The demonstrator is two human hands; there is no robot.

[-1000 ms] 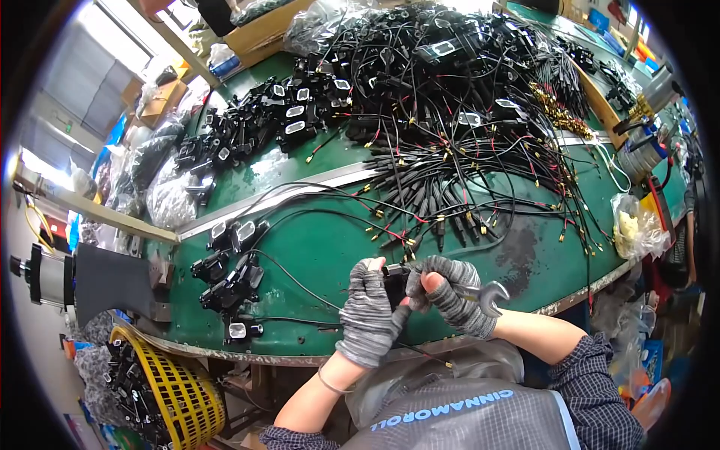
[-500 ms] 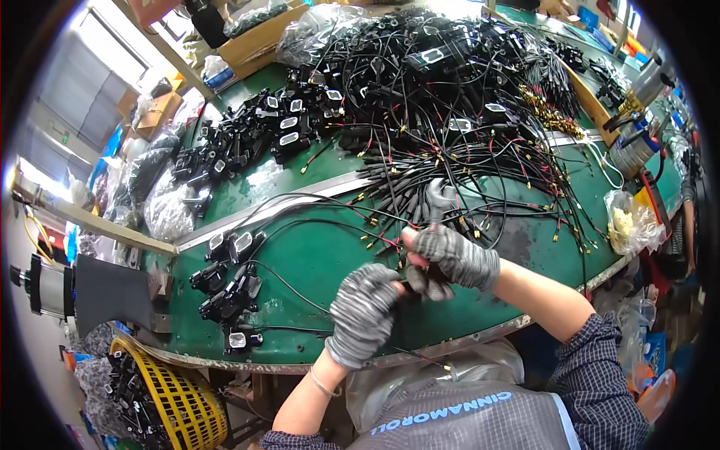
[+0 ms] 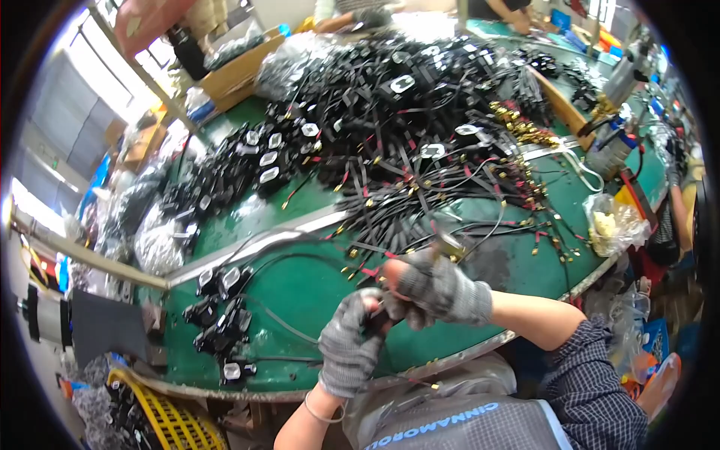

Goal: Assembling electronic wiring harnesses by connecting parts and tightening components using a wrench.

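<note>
Grey knit gloves [image 3: 346, 367] on both hands, head view. Left hand [image 3: 349, 341]: curled round a small black part [image 3: 377, 320], partly hidden by fingers. Right hand [image 3: 444, 292]: clamped on a wrench [image 3: 449, 246], blurred metal head poking up past the knuckles; fingertips right by the black part, contact too blurry to tell. Hands close together, over green tabletop [image 3: 540, 281], near its front edge. To the left, apart from hands: cluster of black housings [image 3: 225, 324]. Beyond: fanned black cables [image 3: 386, 214], then big heap of black parts [image 3: 352, 82]. Lower left: yellow basket [image 3: 176, 420]. At right: clear bag [image 3: 616, 225], pale yellow contents. Far top: co-worker's gloved hand [image 3: 373, 16].
</note>
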